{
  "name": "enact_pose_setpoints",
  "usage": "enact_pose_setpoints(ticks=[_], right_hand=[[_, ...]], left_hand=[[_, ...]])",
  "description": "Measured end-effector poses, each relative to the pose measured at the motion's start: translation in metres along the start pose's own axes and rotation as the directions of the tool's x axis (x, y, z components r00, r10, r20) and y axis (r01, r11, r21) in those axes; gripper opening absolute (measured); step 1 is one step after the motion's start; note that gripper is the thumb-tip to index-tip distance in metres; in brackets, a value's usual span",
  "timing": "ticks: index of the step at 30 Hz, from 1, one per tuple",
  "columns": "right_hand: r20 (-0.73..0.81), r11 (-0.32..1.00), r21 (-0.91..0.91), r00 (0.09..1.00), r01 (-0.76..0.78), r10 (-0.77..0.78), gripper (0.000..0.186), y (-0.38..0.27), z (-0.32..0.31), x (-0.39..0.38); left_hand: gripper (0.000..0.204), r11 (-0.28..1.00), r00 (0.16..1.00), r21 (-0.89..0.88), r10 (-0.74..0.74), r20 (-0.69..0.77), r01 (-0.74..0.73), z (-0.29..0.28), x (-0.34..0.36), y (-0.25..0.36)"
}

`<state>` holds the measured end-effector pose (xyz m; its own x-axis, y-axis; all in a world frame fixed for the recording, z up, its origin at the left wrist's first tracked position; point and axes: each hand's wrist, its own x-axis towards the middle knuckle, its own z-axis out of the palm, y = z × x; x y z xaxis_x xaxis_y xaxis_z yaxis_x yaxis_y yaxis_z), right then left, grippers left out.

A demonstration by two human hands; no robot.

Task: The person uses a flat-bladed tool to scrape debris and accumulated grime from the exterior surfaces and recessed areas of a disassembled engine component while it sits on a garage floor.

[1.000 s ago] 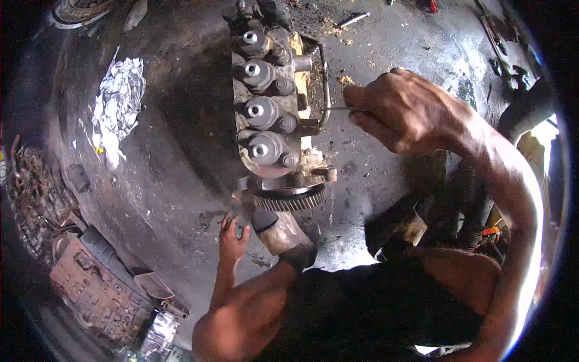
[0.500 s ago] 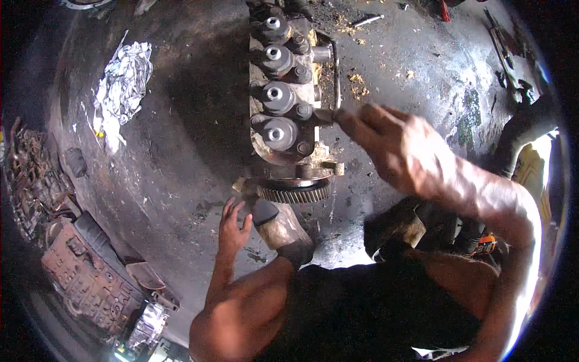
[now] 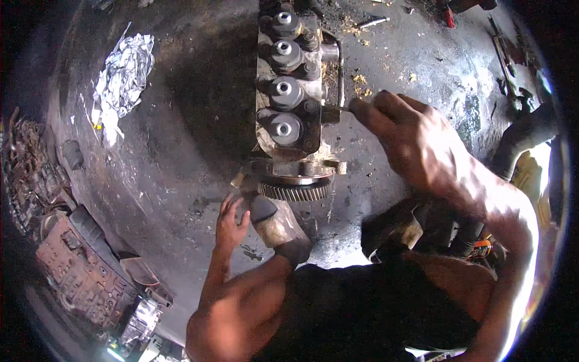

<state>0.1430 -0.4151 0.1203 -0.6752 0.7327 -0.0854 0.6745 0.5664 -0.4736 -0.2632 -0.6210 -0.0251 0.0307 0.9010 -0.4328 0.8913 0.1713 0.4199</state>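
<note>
A greasy metal engine assembly (image 3: 263, 136) stands on the floor in front of me, with a row of round, nut-topped fittings along its top. A toothed gear (image 3: 295, 190) sits at its near end. My right hand (image 3: 416, 136) is closed on a thin-shanked tool with a flat, dark, scraper-like end (image 3: 332, 114), which is at the assembly's right side; whether it touches is unclear. My left hand (image 3: 231, 222) is open, fingers somewhat apart, left of the gear and beside the toe of my shoe (image 3: 278, 223). It holds nothing that I can see.
Crumpled silvery sheeting (image 3: 125, 75) lies on the floor at left. Rusty metal parts (image 3: 84, 265) are piled at the lower left. A bent pipe (image 3: 341, 72) runs along the assembly's right side, near yellowish crumbs (image 3: 360, 79). Metal tools (image 3: 505, 63) lie at the far right.
My right hand and the tool have shifted slightly right, and the tool's end has drawn off the assembly's top edge. The view has shifted a little; my left hand stays beside the gear.
</note>
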Motion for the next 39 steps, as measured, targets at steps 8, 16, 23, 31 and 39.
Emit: enact_pose_setpoints(ticks=[8,16,23,31,39], right_hand=[[0.001,0.997,-0.052,0.998,0.064,-0.064,0.052,-0.003,0.004,0.004],[-0.014,0.997,-0.066,0.999,0.049,-0.050,0.050,-0.006,-0.004,0.005],[0.056,0.991,-0.052,0.991,0.125,-0.122,0.044,-0.006,-0.011,0.001],[0.068,0.996,-0.013,0.994,0.088,-0.087,0.044,0.002,-0.005,0.005],[0.062,0.982,0.083,0.982,0.172,-0.177,0.054,0.011,0.021,0.024]], left_hand=[[0.043,1.000,1.000,0.006,0.009,-0.016,-0.009,0.002,-0.003,0.001],[0.043,1.000,0.999,0.020,0.024,-0.032,-0.024,-0.001,-0.006,-0.005],[0.042,0.999,0.999,-0.035,-0.034,0.019,0.035,0.004,0.002,-0.003],[0.042,1.000,1.000,-0.015,0.015,-0.017,-0.016,-0.002,0.002,0.005],[0.040,0.989,0.990,0.046,-0.143,0.000,0.143,-0.021,-0.018,-0.002]])
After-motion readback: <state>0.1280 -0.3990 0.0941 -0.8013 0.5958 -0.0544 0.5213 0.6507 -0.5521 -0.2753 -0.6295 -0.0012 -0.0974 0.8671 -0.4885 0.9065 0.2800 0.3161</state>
